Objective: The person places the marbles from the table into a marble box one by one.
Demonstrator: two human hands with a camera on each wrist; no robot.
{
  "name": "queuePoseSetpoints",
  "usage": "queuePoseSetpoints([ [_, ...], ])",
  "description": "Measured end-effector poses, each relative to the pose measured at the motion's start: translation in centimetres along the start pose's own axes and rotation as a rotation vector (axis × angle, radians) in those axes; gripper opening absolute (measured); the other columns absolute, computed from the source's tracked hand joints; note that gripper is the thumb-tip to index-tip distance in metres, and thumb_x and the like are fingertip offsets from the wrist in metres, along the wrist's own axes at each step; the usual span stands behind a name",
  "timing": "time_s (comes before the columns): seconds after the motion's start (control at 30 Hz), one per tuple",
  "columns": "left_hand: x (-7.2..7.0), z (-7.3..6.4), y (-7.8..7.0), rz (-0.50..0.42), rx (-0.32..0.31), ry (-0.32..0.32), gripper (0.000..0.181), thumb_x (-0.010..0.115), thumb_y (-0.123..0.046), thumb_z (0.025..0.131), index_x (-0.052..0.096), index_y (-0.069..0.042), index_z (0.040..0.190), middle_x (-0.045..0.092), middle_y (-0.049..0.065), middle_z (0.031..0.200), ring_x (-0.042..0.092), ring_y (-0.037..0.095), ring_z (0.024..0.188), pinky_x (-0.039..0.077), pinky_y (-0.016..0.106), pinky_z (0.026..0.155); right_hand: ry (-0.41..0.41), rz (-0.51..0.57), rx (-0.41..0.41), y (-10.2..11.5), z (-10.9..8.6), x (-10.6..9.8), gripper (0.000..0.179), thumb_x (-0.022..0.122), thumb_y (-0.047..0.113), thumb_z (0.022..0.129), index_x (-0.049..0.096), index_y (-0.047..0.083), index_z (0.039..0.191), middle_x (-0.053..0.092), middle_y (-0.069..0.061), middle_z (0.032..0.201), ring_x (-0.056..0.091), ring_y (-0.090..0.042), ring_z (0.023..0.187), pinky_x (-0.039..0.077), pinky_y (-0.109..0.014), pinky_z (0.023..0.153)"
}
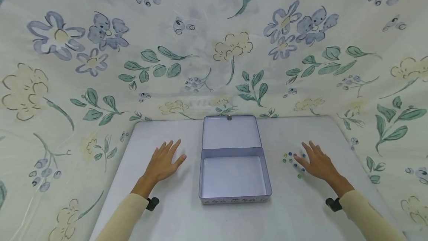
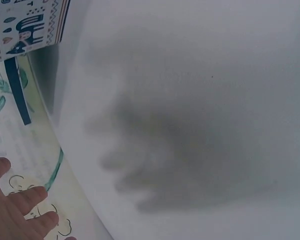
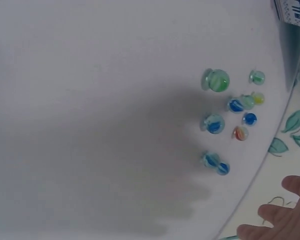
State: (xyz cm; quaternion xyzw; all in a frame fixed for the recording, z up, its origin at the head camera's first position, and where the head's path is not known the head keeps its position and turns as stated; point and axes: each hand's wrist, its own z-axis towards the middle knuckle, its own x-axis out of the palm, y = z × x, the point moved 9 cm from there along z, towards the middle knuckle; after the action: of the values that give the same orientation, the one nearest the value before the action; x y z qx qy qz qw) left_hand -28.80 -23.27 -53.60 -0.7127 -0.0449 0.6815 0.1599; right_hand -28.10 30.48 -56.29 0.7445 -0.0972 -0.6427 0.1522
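My left hand (image 1: pixel 164 162) hovers left of a metal box, fingers spread and holding nothing; its shadow falls on the white table in the left wrist view. To the right, my right hand (image 1: pixel 317 162) is likewise spread and bare, over the edge of a loose group of glass marbles (image 3: pixel 218 80). Several marbles show blue, green, yellow or red swirls inside, including a red one (image 3: pixel 240 133). Between the hands sits the rectangular box (image 1: pixel 234 176), its lid (image 1: pixel 231 132) tipped back on the far side. Nothing lies inside the box.
The white table (image 1: pixel 174 218) ends at a far edge close behind the lid. Cloth (image 1: pixel 207 58) printed with flowers and leaves hangs behind and at both sides. A small black device (image 1: pixel 152 203) is strapped to the left wrist, another (image 1: pixel 333 204) to the right.
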Motion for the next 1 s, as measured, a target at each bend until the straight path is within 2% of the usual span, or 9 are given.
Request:
queuePoseSetpoints([
  [0.17,0.4,-0.6,-0.7,-0.019,0.012,0.003,0.076,0.047,-0.059,0.097,0.032,-0.016,0.157,0.036,0.023,0.158,0.025,0.05,0.148,0.018,0.069,0.119,0.002,0.021,0.002,-0.2,-0.5,0.2,0.083,0.047,0.056,0.1,0.029,-0.007,0.151,0.019,-0.042,0.154,0.02,-0.065,0.139,0.028,-0.083,0.099],
  [0.33,0.8,-1.1,-1.7,-0.087,0.033,0.012,0.074,0.048,-0.057,0.098,0.031,-0.016,0.158,0.036,0.022,0.159,0.026,0.048,0.148,0.02,0.065,0.12,-0.029,0.041,-0.008,-0.6,-0.9,0.1,0.078,0.049,0.05,0.102,0.031,-0.009,0.149,0.022,-0.043,0.152,0.025,-0.064,0.136,0.032,-0.082,0.096],
  [0.5,1.5,-1.4,-3.1,-0.154,0.073,0.042,0.069,0.051,-0.052,0.099,0.032,-0.021,0.158,0.035,0.02,0.16,0.026,0.044,0.15,0.022,0.063,0.121,-0.033,0.07,0.029,-1.9,-1.2,0.7,0.073,0.05,0.045,0.102,0.033,-0.01,0.147,0.032,-0.042,0.146,0.035,-0.062,0.132,0.037,-0.075,0.1],
  [0.63,2.3,-1.8,-4.0,-0.194,0.112,0.077,0.065,0.053,-0.048,0.099,0.032,-0.027,0.158,0.033,0.017,0.161,0.025,0.042,0.151,0.024,0.066,0.118,-0.037,0.113,0.068,-2.7,-1.6,1.3,0.067,0.052,0.036,0.102,0.035,-0.011,0.146,0.036,-0.041,0.143,0.037,-0.06,0.131,0.039,-0.07,0.103],
  [0.77,3.4,-2.0,-4.3,-0.243,0.129,0.111,0.062,0.05,-0.05,0.1,0.033,-0.031,0.157,0.031,0.012,0.163,0.023,0.039,0.152,0.025,0.069,0.116,-0.041,0.135,0.084,-3.1,-1.6,1.5,0.065,0.053,0.035,0.101,0.037,-0.011,0.144,0.038,-0.041,0.14,0.039,-0.059,0.13,0.039,-0.069,0.103],
  [1.0,5.1,-2.2,-4.5,-0.389,0.124,0.174,0.066,0.047,-0.054,0.1,0.032,-0.025,0.157,0.028,0.009,0.165,0.02,0.036,0.153,0.022,0.06,0.122,-0.08,0.138,0.078,-3.6,-1.7,1.8,0.052,0.059,0.021,0.099,0.045,-0.011,0.138,0.049,-0.038,0.129,0.051,-0.053,0.118,0.049,-0.062,0.094],
])
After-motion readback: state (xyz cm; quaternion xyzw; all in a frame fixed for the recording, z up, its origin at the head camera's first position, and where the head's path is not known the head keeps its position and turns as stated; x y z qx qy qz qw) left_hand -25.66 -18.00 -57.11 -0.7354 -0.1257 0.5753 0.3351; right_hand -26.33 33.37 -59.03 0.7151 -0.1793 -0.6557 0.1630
